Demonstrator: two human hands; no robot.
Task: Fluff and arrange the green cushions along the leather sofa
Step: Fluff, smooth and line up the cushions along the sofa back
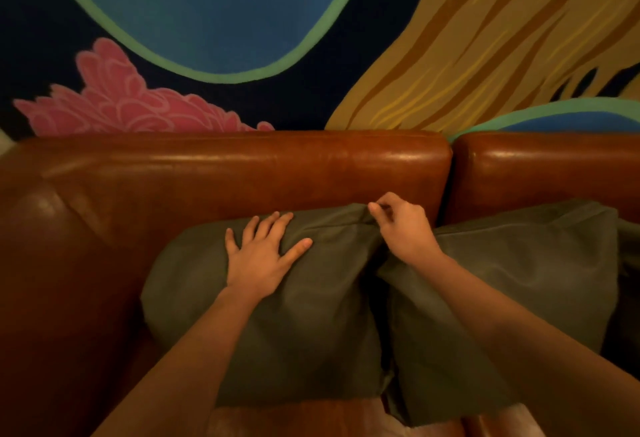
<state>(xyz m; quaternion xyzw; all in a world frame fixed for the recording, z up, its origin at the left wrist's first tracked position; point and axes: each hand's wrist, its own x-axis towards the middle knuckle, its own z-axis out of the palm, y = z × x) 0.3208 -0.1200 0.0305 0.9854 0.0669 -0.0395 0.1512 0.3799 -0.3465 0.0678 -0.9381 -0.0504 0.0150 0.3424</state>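
Two dull green cushions lean against the back of a brown leather sofa (225,166). The left cushion (294,326) stands near the sofa's left arm. My left hand (261,256) lies flat on its upper face with fingers spread. My right hand (401,225) pinches the top right corner of this cushion between thumb and curled fingers. The right cushion (519,281) sits beside it, touching it, partly under my right forearm.
The sofa's padded left arm (62,263) rises at the left. A second back section (547,166) starts right of the seam. A painted mural (207,21) covers the wall behind. Something dark lies at the far right edge past the right cushion.
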